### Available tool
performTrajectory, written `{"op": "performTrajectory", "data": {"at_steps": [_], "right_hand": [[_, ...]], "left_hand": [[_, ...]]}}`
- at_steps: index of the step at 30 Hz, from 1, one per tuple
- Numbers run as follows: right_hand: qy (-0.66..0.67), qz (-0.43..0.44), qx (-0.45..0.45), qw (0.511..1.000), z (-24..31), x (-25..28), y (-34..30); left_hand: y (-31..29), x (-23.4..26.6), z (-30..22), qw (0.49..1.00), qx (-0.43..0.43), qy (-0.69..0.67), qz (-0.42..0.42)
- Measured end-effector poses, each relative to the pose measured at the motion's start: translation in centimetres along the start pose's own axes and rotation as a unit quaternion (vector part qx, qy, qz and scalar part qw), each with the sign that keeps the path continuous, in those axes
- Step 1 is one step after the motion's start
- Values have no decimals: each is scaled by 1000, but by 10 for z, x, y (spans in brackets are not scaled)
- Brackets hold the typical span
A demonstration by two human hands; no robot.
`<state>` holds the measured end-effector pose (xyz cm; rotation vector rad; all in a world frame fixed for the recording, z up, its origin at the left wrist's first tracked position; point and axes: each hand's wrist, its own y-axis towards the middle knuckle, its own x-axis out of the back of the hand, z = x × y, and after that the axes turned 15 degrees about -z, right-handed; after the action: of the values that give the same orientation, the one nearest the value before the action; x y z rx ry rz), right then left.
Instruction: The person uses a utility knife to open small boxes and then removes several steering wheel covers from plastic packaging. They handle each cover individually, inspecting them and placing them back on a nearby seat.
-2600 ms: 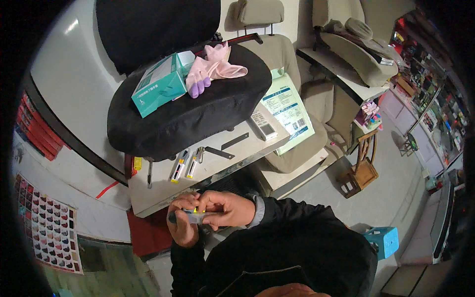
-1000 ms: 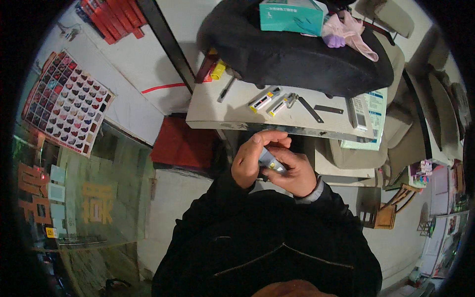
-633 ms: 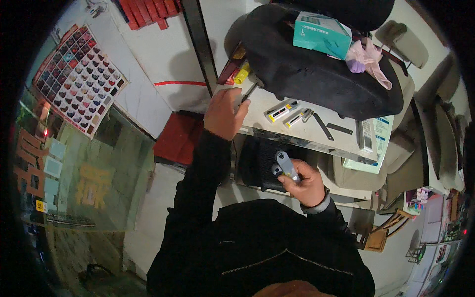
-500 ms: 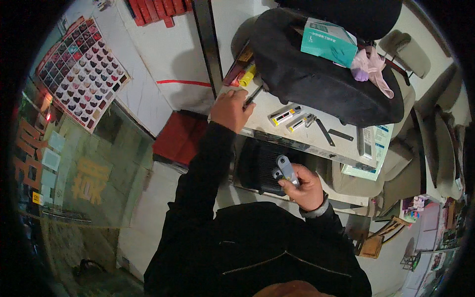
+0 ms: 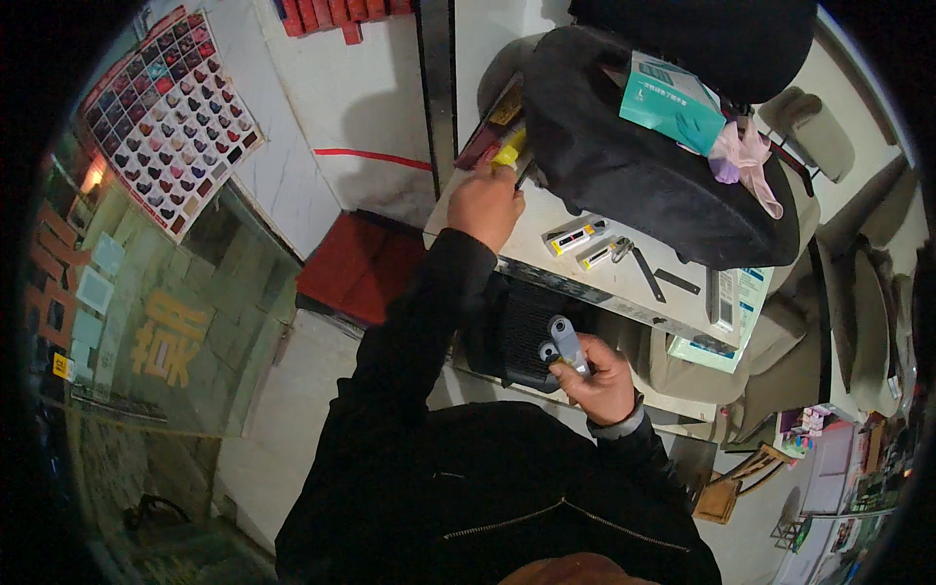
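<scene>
At the left end of the white counter, my left hand [image 5: 486,207] has its fingers curled over the near end of a bright yellow tube-shaped thing [image 5: 510,151]. The fingertips are partly hidden there. A thin dark stick [image 5: 526,174] lies just right of these fingers. My right hand [image 5: 602,380], lower and in front of the counter, pinches a grey metal tool [image 5: 567,343] with two rounded ends, each with a hole. Two small yellow-and-white packs [image 5: 575,237], a dark flat blade [image 5: 647,274] and a short dark strip [image 5: 678,281] lie on the counter.
A black padded chair part [image 5: 663,185] covers the counter's rear, with a teal glove box [image 5: 673,102] and a pink glove [image 5: 749,161] on top. Below the counter is a black ribbed thing [image 5: 512,327]. A red box [image 5: 361,268] stands left.
My left hand has moved away from beside the dark stick, forward onto the yellow tube's near end. My right hand still holds the grey tool, slightly turned. The view has shifted a little.
</scene>
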<state>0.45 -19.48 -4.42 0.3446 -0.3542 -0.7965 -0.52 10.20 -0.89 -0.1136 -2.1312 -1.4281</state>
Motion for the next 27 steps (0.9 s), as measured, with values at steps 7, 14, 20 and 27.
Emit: {"op": "performTrajectory", "data": {"at_steps": [7,14,20,27], "right_hand": [[22,16,-37,999,0,-4,-1],[1,0,-74,997,5,-1,-2],[12,9,-109,994,10,0,1],[-15,-5,-53,998,11,7,2]], "left_hand": [[9,-14,-5,1000,4,1,3],[26,6,26,997,7,-50,-66],[52,20,17,953,63,-277,-105],[83,51,-40,950,50,-279,-128]]}}
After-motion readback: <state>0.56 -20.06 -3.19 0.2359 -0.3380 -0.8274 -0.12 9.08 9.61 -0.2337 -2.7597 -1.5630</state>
